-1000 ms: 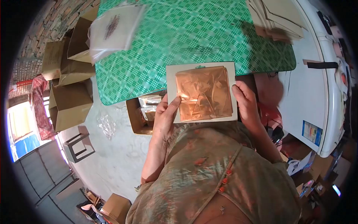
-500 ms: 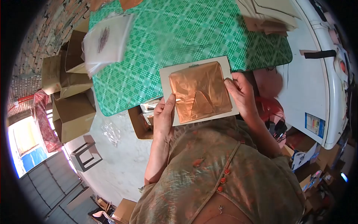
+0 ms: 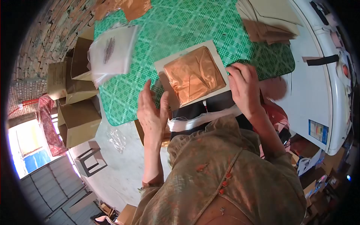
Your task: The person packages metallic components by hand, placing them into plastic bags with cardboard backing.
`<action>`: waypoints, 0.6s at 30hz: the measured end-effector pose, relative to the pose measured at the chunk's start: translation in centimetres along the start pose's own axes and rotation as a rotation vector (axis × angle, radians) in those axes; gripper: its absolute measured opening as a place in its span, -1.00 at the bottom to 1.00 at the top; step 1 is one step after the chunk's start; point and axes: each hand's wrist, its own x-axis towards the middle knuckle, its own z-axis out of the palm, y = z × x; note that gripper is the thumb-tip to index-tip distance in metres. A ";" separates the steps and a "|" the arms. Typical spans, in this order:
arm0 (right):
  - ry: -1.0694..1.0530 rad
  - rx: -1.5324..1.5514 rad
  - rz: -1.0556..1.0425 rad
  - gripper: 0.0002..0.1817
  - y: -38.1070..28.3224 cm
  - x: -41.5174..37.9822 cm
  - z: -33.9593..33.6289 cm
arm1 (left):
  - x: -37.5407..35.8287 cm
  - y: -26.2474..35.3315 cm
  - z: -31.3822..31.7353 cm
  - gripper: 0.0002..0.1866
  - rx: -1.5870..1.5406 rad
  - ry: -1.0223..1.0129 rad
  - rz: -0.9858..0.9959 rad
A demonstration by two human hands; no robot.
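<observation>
A pale card with a folded sheet of shiny copper-orange film on top lies tilted at the front edge of the green checked tabletop. My left hand is beside the card's left edge, thumb and fingers spread, holding nothing. Close to the right edge is my right hand, its fingers loosely bent and apart from the card. A bundle of white threads stretches across dark cloth over my lap, below the card.
Clear plastic bags are stacked at the table's left. More orange film lies at the far edge. Flat brown cardboard pieces are piled at the far right. Open cardboard boxes stand left; a white appliance stands right.
Both hands have let go of the card and moved apart from it. The card has gone from being held over my lap to lying on the table edge, uncovering the white threads.
</observation>
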 end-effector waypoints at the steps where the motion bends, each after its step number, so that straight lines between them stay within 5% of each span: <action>1: -0.003 -0.045 -0.034 -0.62 -0.1 0.2 0.0 | 0.7 -0.4 0.6 -0.27 0.026 0.031 0.155; 6: -0.082 -0.099 -0.129 -0.52 0.4 1.8 0.1 | 4.8 0.4 2.5 -0.17 0.075 -0.161 0.570; 18: -0.229 -0.174 -0.231 -0.40 2.4 3.7 0.2 | 7.6 0.2 5.5 -0.08 0.165 -0.280 0.723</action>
